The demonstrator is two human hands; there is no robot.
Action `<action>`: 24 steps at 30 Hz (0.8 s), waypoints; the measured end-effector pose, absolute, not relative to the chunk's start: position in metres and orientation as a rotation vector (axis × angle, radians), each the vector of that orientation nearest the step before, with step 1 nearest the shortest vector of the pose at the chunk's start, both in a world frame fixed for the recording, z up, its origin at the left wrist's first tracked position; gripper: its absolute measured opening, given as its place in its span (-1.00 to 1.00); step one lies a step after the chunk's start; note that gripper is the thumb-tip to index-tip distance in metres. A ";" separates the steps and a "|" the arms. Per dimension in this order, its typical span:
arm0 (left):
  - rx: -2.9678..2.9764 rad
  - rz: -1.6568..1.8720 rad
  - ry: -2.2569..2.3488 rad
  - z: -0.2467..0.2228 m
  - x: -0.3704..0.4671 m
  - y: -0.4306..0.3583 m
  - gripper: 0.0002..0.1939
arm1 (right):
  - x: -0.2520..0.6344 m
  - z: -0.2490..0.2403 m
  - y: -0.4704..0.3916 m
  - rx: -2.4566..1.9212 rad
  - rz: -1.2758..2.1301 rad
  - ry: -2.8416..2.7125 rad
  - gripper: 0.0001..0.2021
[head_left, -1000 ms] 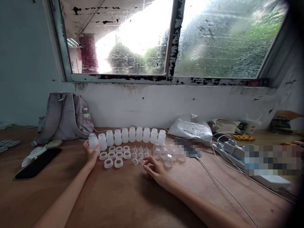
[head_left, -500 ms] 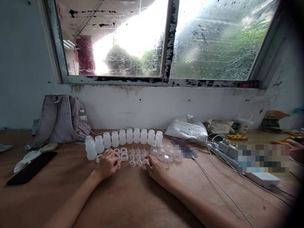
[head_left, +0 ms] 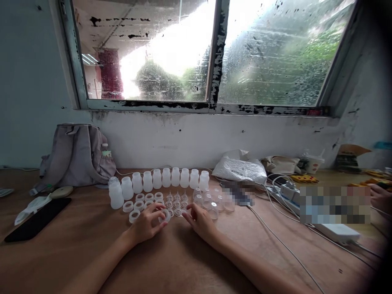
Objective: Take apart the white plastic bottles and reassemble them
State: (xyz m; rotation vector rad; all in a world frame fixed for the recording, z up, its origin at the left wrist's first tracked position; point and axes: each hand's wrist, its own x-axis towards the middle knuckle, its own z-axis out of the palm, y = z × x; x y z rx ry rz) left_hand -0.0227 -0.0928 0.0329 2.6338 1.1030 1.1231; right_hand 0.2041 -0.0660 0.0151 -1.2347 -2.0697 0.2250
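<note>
Left hand (head_left: 146, 223) has just shifted right from the ring rows (head_left: 139, 200), now gripping a translucent collar ring (head_left: 168, 214) at lower centre, so one ring looks picked out, while right hand (head_left: 202, 222) half-curls beside clear bottle nipples (head_left: 177, 199), hold impossible to tell.

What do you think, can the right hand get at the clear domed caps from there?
Probably yes: the right hand is close beside the clear domed caps and nothing appears to stand between them, though the hand might have to turn.

Bottles (head_left: 166, 178) stand behind rings (head_left: 140, 200), with teats (head_left: 177, 199) right of the rings.
</note>
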 end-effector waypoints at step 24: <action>2.666 0.832 1.104 0.033 0.008 -0.108 -0.69 | 0.196 0.011 -0.082 -0.857 0.263 -2.226 -0.80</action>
